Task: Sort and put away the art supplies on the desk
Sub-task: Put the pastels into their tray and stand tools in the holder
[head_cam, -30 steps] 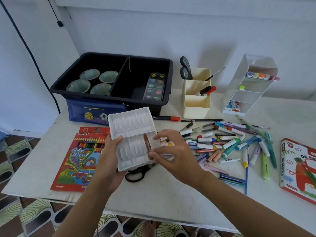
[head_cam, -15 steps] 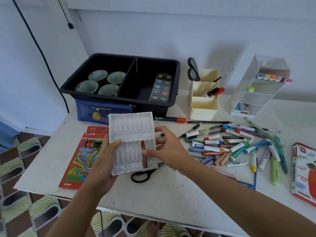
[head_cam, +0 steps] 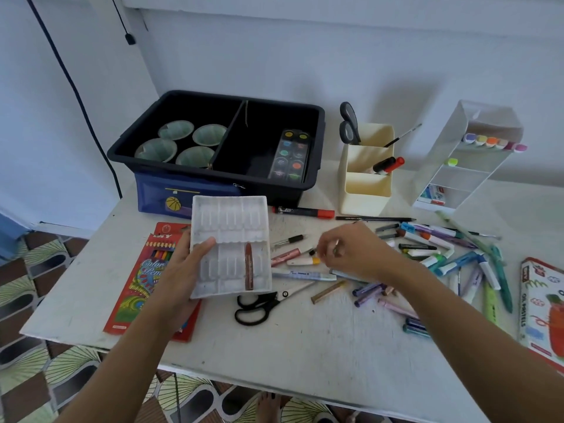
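Note:
My left hand [head_cam: 180, 270] grips the left edge of a white moulded crayon tray [head_cam: 229, 215], thumb on top, and holds it tilted above the desk. One brown crayon [head_cam: 248, 267] lies in a slot on the tray's right side. My right hand [head_cam: 351, 251] is apart from the tray, over loose crayons. Its bent fingertips are at a white crayon with a yellow tip [head_cam: 303, 261]; blur hides whether they pinch anything. A heap of markers and pens [head_cam: 442, 248] spreads to the right.
A black bin [head_cam: 219, 96] at the back holds several bowls and a watercolour palette [head_cam: 290, 155]. Cream pen holder [head_cam: 366, 190], white shelf organiser [head_cam: 464, 172], oil pastels box [head_cam: 543, 306], coloured pencil box [head_cam: 140, 270] and black scissors [head_cam: 259, 305] also lie on the desk.
My right hand let go of the brown crayon, which now lies in the tray, and moved right to the loose crayons. My left hand kept hold of the tray.

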